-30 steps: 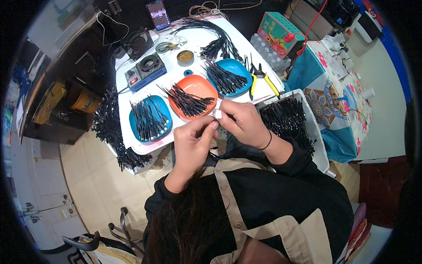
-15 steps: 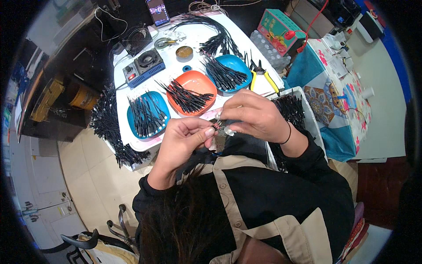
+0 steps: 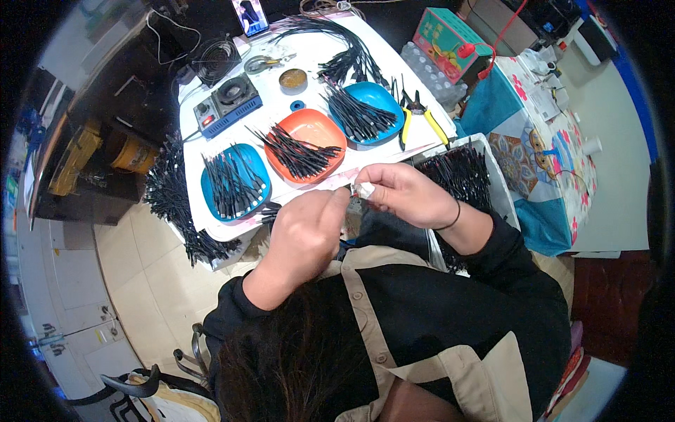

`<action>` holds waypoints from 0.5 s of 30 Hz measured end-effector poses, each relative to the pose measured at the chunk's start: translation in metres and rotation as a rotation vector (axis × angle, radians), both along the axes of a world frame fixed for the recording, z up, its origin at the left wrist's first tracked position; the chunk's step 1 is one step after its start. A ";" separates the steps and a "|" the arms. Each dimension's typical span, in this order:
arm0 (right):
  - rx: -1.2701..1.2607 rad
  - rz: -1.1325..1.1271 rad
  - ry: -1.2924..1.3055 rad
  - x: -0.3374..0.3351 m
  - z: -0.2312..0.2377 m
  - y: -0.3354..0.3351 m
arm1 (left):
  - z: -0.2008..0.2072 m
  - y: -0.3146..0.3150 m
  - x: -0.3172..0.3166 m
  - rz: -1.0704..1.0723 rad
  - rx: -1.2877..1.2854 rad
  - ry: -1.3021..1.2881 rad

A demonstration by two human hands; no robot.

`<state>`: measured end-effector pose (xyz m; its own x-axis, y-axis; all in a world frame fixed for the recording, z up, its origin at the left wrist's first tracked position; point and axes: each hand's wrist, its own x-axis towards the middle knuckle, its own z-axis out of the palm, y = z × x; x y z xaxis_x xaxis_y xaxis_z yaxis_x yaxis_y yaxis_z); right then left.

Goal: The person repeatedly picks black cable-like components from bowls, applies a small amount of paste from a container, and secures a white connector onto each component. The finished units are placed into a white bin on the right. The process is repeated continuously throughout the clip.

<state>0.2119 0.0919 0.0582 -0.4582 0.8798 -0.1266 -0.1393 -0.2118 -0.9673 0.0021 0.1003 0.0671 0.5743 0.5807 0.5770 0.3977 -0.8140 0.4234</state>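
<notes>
My left hand (image 3: 304, 228) is closed on a short black cable (image 3: 270, 212), whose end sticks out beside the fist toward the left blue bowl. My right hand (image 3: 408, 197) pinches with thumb and forefinger, its fingertips meeting those of the left. At that pinch sits a small white piece (image 3: 365, 190); whether it is a scrap of tissue or a fingertip cover I cannot tell. A bit of red shows just below it. Short black cables with bared ends fill a left blue bowl (image 3: 261, 204), an orange bowl (image 3: 327, 126) and a right blue bowl (image 3: 383, 98) in front of my hands.
Behind the bowls are a small blue-sided heater (image 3: 235, 105), a round tin (image 3: 293, 81) and a phone (image 3: 251, 15). Yellow-handled wire strippers (image 3: 422, 123) lie at the right. Cable heaps fill a white bin (image 3: 500, 190) and hang off the table's left side.
My left hand has turned over, its back now facing up, with a cable end showing at its left. My right hand has lowered slightly and closed around the small white piece.
</notes>
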 end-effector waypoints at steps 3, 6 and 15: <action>-0.179 0.016 0.153 0.000 -0.006 -0.004 | -0.004 0.001 0.001 -0.016 0.047 -0.001; 0.371 -0.111 -0.200 0.000 -0.002 -0.008 | -0.005 -0.001 -0.002 -0.005 -0.266 -0.174; 1.295 -0.214 -0.778 -0.003 0.010 -0.007 | -0.010 -0.008 -0.003 -0.040 -0.725 -0.351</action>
<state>0.2085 0.0853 0.0686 -0.4971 0.6106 0.6164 0.5587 0.7688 -0.3111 -0.0006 0.0919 0.0575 0.4577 0.8626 0.2154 0.1191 -0.2996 0.9466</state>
